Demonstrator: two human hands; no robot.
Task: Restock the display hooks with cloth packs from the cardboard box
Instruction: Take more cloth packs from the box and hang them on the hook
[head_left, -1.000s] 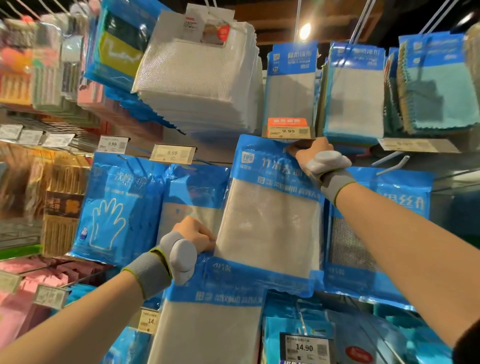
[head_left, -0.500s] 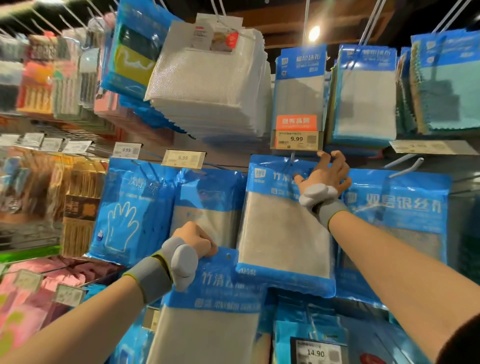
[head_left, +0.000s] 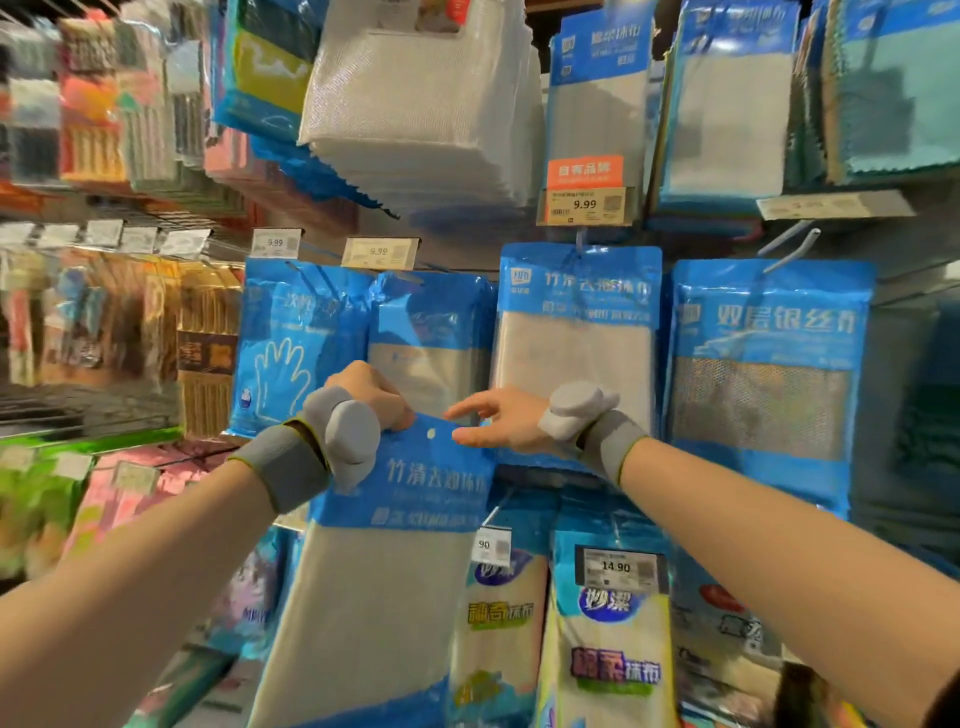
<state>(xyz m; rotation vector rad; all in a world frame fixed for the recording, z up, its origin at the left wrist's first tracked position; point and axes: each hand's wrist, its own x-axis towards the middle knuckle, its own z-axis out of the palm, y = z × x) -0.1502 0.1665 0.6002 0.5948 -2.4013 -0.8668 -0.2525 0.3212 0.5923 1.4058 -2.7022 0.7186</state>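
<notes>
Cloth pack (head_left: 384, 597) hangs pinched by left fingers (head_left: 399, 411).

Blurred past reading: goods (head_left: 88, 130) on shelves at left edge. Cut by lower edge: held cloth pack (head_left: 379, 597). Hidden behind its top corner: left hand (head_left: 374, 397) fingertips

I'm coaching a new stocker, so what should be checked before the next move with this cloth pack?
1. Left hand grips held pack at its top corner: ok.
2. Hang hole uncovered: ok.
3. Right hand gripping the pack: not ok, fingers straight near its top edge.
4. Matching hung pack marks the hook: ok.
5. Room left on hook: cannot tell.
</notes>
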